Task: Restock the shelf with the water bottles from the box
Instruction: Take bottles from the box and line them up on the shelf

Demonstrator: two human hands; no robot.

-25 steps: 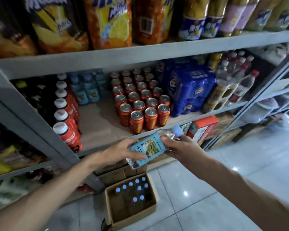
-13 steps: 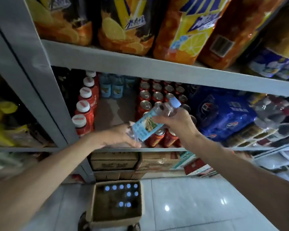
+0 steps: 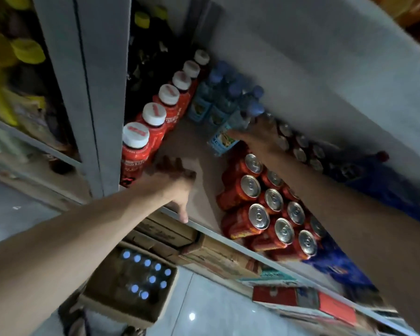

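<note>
My right hand [image 3: 260, 137] grips a clear water bottle [image 3: 224, 139] with a blue label and blue cap, deep in the shelf bay, right in front of several like bottles [image 3: 218, 100] standing at the back. The bottle leans a little and its base sits at the brown shelf board [image 3: 192, 151]. My left hand [image 3: 177, 183] rests flat and empty on the shelf's front edge, fingers spread. Below on the floor stands the cardboard box [image 3: 121, 301] with several blue-capped bottles [image 3: 146, 275] upright inside.
A row of red bottles with white caps [image 3: 153, 132] lines the left side of the bay, next to a grey upright post [image 3: 97, 93]. Several orange cans [image 3: 264, 209] fill the right side. The upper shelf [image 3: 325, 69] hangs low overhead. Cartons [image 3: 170, 236] sit below.
My right hand has carried the bottle from the shelf front to the back, beside the other water bottles. My left hand let go of it and now lies on the shelf edge. The view tilted.
</note>
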